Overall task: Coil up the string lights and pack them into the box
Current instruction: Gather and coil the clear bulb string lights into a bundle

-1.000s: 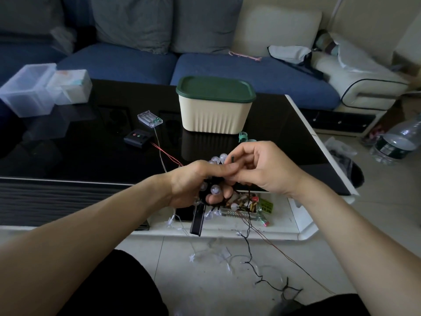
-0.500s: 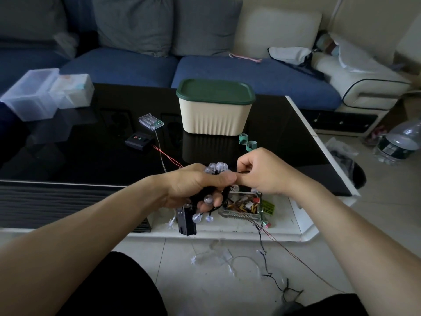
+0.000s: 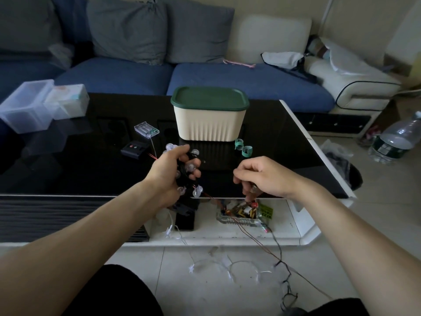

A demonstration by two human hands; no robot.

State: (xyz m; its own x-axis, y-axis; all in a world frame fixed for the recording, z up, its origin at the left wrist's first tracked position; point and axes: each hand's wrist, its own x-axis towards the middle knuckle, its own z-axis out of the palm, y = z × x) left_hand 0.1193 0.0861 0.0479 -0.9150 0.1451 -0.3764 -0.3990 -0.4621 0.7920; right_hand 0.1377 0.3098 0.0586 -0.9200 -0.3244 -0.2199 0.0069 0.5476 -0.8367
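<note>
My left hand (image 3: 170, 169) grips a coiled bundle of string lights (image 3: 190, 167), black wire with clear round bulbs, above the black table's front edge. My right hand (image 3: 262, 176) is a short way to the right, fingers curled down and pinching the loose wire (image 3: 279, 252) that trails off the table to the floor. The cream box with a green lid (image 3: 209, 115) stands closed behind both hands at the table's middle. A clear battery case (image 3: 146, 129) with a thin red wire lies left of the box.
A black remote (image 3: 134, 149) lies beside the battery case. Two green clips (image 3: 243, 147) sit right of the box. Clear plastic tubs (image 3: 29, 106) stand at the far left. A glass tray of small items (image 3: 241, 215) rests on the lower white shelf. More star lights (image 3: 227, 265) lie on the floor.
My hands have parted: the left one lifted the bundle up and away over the table, the right one dropped down and right along the wire.
</note>
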